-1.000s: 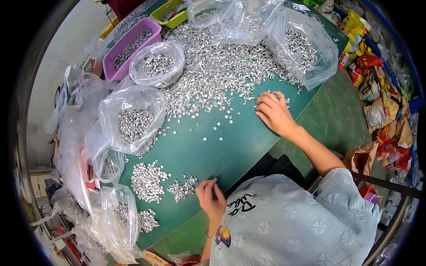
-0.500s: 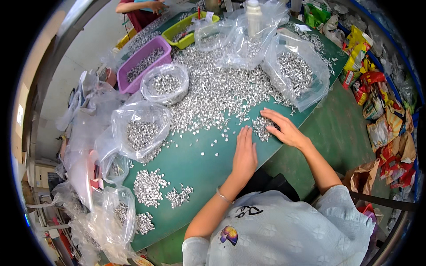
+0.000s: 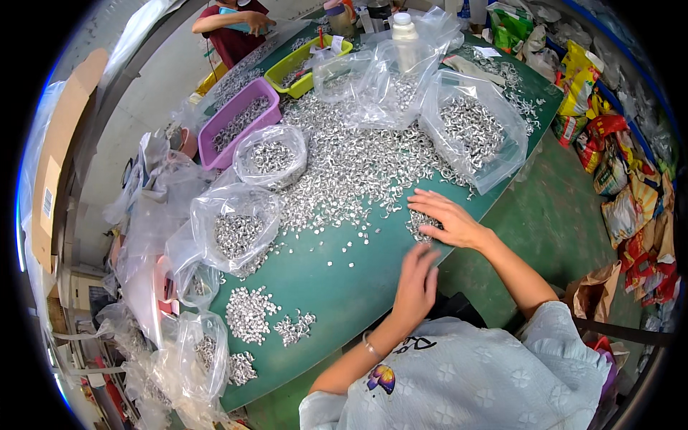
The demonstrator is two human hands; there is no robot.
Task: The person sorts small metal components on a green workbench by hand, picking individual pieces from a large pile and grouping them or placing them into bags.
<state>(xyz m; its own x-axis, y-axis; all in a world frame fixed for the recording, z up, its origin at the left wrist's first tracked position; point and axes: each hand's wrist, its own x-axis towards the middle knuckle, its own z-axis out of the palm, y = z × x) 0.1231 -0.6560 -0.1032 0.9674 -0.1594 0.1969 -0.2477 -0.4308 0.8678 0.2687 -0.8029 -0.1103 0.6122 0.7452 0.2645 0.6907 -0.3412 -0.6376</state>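
At the near right edge of the green table (image 3: 337,294), my right hand (image 3: 453,221) lies over a small pile of shiny metal pieces (image 3: 418,226). Its fingers are stretched out and slightly spread, curving round the pile's far side. My left hand (image 3: 416,287) is just below the pile, palm side turned toward it. Its fingers are extended, partly blurred by motion, and nothing shows in them. Beyond both hands spreads a large heap of the same small curved metal pieces (image 3: 344,158).
Clear plastic bags of metal pieces stand at the left (image 3: 272,185) and far right (image 3: 437,154). Purple (image 3: 206,147) and green (image 3: 269,79) baskets sit farther back, near a white bottle (image 3: 405,32). Smaller piles (image 3: 247,315) lie near left. Another person's hand (image 3: 256,23) shows at the far side.
My left hand has moved right and nearer to me, its fingers now blurred close to the small pile. My right hand stays over the pile. The whole view has shifted slightly.
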